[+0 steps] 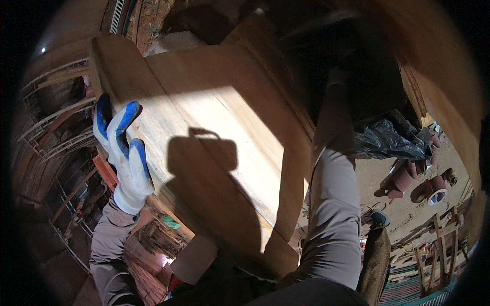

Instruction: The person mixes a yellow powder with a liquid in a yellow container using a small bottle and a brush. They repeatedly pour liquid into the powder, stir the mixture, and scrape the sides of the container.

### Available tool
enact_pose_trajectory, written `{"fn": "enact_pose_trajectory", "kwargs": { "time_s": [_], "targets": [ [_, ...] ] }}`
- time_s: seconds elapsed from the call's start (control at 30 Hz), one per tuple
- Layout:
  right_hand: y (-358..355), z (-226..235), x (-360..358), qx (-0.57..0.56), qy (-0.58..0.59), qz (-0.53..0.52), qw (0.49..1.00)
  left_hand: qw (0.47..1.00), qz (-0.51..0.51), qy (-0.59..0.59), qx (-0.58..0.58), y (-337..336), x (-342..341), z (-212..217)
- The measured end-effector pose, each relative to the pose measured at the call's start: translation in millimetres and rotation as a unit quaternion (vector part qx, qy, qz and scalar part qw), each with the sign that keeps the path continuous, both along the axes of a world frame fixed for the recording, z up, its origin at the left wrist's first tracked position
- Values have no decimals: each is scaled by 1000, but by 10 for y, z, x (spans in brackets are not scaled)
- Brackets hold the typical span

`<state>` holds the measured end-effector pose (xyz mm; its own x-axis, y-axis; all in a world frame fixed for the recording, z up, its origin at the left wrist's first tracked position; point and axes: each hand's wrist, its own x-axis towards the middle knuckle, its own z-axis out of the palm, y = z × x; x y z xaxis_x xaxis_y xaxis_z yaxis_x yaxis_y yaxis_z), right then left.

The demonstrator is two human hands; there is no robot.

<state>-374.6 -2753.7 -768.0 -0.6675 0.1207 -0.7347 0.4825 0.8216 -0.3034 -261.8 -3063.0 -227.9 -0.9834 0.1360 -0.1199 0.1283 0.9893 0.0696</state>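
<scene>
A large wooden panel [235, 109] of joined boards fills the middle, part in bright sun and part in shadow. At its left edge is my left hand [122, 153], in a white glove with blue fingertips. Its fingers are stretched out and apart, lying along the wood. My right arm reaches far forward past the panel's right side. Deep shadow covers my right hand [337, 76], so its fingers and anything in them cannot be made out.
A black plastic bag [393, 135] lies right of my right arm. Beyond it, reddish-brown rolls [436, 190] sit on the ground. Wooden frame pieces [441, 247] stand at the lower right. Metal racks [56, 120] line the left. A large wooden surface [444, 66] curves along the upper right.
</scene>
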Motion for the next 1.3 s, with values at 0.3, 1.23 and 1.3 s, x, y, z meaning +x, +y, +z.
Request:
{"fn": "enact_pose_trajectory", "kwargs": {
  "time_s": [0.3, 1.23, 1.3],
  "targets": [
    [-690, 364, 112, -69, 85, -24, 994, 997, 64, -5, 53, 93, -11, -20],
    [-12, 794, -468, 193, 178, 448, 855, 998, 42, -28, -27, 20, -23, 23],
    [22, 784, -287, 164, 291, 363, 870, 997, 50, 10, -55, 15, 17, 33]
  ]
}}
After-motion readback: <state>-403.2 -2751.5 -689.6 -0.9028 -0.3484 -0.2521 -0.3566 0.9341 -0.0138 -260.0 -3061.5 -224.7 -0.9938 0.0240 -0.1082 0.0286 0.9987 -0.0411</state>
